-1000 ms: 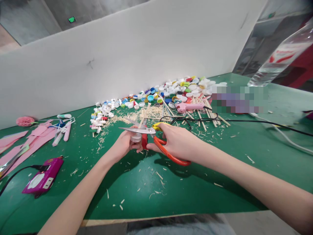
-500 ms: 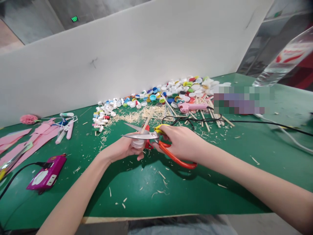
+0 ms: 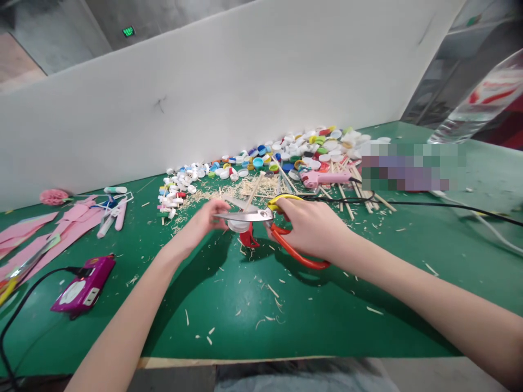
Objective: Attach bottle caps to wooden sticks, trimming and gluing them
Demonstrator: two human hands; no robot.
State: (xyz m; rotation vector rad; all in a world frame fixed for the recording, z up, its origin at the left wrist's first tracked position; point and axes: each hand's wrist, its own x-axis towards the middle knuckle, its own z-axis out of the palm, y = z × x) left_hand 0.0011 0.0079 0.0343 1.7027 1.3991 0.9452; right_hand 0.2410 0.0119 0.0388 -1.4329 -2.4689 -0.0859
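Shows pink paper (image 3: 84, 220) at far left on the green table (image 3: 220, 321), under a second pair (image 3: 35, 258) of scissors, then a magenta power block (image 3: 84, 291). Holds the left hand (image 3: 206, 218) raised, fingers parted and curled just beside the blade tips of the spread scissors (image 3: 266, 215) (cannot tell whether touching the white cap (image 3: 238, 225) just under the blades). Includes a red piece (image 3: 248, 238) below that cap and a thin stick (image 3: 254, 190) slanting up by the blades. Clamps the right hand (image 3: 314, 220) on the orange-and-yellow handles of the same scissors, above the table. Beyond, has heaped caps (image 3: 302, 147), a pink glue gun (image 3: 327, 178), loose sticks (image 3: 362, 197) and, at far right, a clear bottle (image 3: 478, 106).
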